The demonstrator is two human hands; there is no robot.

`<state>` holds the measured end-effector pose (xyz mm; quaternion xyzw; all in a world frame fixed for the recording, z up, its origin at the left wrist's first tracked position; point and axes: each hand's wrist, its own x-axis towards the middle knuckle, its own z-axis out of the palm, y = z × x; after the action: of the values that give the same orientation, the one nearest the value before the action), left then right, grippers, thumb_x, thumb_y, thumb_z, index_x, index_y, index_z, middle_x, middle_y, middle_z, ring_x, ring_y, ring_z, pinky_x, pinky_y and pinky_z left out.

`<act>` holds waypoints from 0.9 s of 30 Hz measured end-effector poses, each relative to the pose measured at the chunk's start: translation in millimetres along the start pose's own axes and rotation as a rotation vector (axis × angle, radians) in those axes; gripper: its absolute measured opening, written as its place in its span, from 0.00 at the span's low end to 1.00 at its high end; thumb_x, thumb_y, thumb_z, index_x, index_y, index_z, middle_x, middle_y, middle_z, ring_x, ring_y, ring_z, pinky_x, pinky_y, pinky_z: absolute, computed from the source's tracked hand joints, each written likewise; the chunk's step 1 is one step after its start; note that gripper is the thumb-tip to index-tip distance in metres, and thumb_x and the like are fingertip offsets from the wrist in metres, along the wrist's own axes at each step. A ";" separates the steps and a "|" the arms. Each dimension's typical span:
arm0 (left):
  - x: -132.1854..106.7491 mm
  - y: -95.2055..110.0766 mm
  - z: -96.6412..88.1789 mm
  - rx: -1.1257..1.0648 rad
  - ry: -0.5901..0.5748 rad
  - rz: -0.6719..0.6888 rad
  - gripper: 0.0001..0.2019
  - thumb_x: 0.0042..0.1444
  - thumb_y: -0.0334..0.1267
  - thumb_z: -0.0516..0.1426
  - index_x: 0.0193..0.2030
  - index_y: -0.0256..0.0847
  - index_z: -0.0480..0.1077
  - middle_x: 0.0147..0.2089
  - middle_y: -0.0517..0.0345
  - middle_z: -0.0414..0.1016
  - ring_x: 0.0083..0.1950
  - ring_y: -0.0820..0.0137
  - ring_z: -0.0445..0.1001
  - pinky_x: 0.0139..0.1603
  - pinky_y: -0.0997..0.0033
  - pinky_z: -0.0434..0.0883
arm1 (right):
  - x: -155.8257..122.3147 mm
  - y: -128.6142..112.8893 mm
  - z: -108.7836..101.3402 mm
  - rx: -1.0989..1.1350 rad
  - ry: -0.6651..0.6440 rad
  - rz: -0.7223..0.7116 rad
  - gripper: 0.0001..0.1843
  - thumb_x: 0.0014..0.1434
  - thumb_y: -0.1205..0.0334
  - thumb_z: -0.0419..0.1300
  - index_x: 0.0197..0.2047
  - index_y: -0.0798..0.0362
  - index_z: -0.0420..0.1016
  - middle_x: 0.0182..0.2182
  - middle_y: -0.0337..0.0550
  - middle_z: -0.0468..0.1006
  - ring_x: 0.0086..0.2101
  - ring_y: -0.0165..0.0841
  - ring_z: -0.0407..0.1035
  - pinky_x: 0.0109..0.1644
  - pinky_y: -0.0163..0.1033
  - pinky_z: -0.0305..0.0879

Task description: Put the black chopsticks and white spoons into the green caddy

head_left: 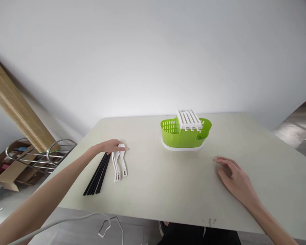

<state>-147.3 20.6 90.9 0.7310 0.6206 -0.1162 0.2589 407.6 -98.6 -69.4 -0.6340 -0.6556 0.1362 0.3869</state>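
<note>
My left hand (111,146) reaches across the pale table (168,183), and its fingers are curled over the bowl ends of the white spoons (119,163). Black chopsticks (97,174) lie in a bundle just left of the spoons, under my wrist. My right hand (233,178) lies flat on the table with its fingers spread, holding nothing. A green cutlery drainer (185,134) with a white slotted insert (189,119) and white base stands at the back, between the two hands.
A white wall rises behind the table. At the left stand a wooden board (17,109), a metal wire rack (43,154) and cardboard (12,173). A white cable (102,223) hangs below the table's front edge.
</note>
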 end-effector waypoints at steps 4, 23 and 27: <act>7.4 -3.4 6.6 0.060 0.048 0.006 0.30 0.55 0.73 0.53 0.30 0.43 0.67 0.27 0.58 0.72 0.19 0.69 0.67 0.24 0.68 0.62 | -0.4 -1.8 -1.1 0.006 -0.003 0.010 0.15 0.66 0.50 0.54 0.50 0.44 0.76 0.58 0.43 0.79 0.50 0.41 0.77 0.47 0.44 0.72; 10.0 7.1 12.5 0.501 0.354 0.013 0.30 0.70 0.62 0.42 0.39 0.43 0.75 0.40 0.44 0.82 0.40 0.54 0.80 0.45 0.59 0.69 | -0.5 -4.7 -2.4 0.026 -0.016 0.040 0.16 0.65 0.50 0.54 0.51 0.45 0.76 0.59 0.45 0.78 0.50 0.42 0.76 0.42 0.43 0.71; 10.4 31.7 -5.2 0.515 0.540 0.054 0.29 0.71 0.60 0.41 0.48 0.41 0.75 0.51 0.42 0.80 0.52 0.51 0.78 0.54 0.53 0.69 | 0.1 -6.1 -1.9 0.028 -0.017 0.035 0.16 0.66 0.51 0.54 0.52 0.45 0.76 0.60 0.44 0.77 0.49 0.41 0.76 0.42 0.42 0.71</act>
<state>-115.3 29.1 97.5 0.7926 0.5974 -0.0647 -0.1036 404.5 -100.1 -64.1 -0.6385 -0.6458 0.1576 0.3878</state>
